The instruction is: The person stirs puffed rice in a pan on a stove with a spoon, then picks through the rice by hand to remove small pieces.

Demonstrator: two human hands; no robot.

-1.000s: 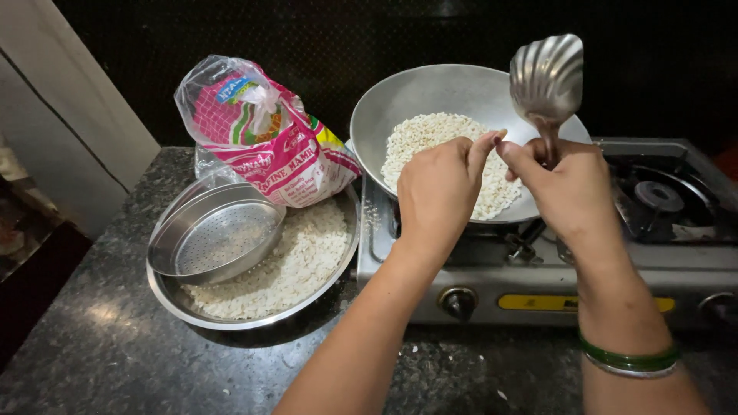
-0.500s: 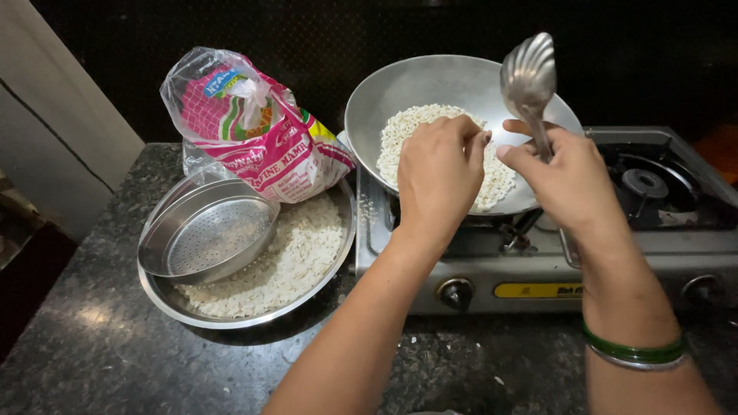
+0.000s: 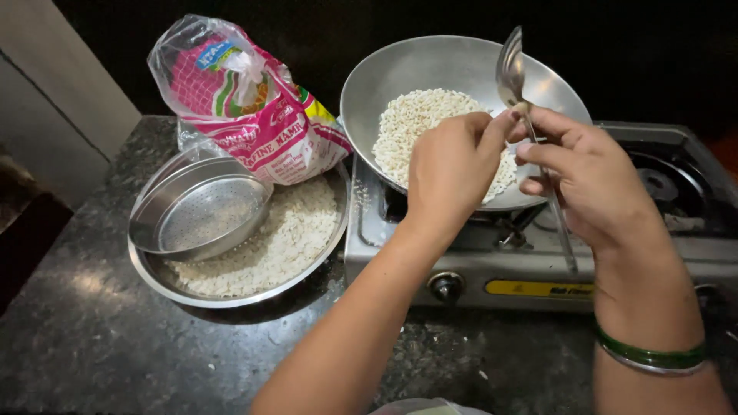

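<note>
Steel spoon (image 3: 513, 73) stands upright in the right hand (image 3: 596, 184), gripped by its handle. The left hand (image 3: 452, 165) is curled, fingertips pinching at the spoon's neck, over the pan (image 3: 400, 69) of puffed rice (image 3: 411, 127) on the stove (image 3: 492, 269). Best to keep the spoon above the pan. Open dark surface (image 3: 92, 346) lies in front; the plate (image 3: 154, 278) sits close left.

two hands: the left hand (image 3: 450, 165) and the right hand (image 3: 592, 180). one ladle (image 3: 513, 77). one pan (image 3: 430, 65) of puffed rice on one stove (image 3: 461, 253). two stove knobs in view, one (image 3: 446, 286) plain, the other partly hidden. one plate (image 3: 231, 296) of flakes, one sieve (image 3: 196, 211), one plastic bag (image 3: 254, 115), one green bangle (image 3: 649, 357), one bench (image 3: 115, 353).
</note>
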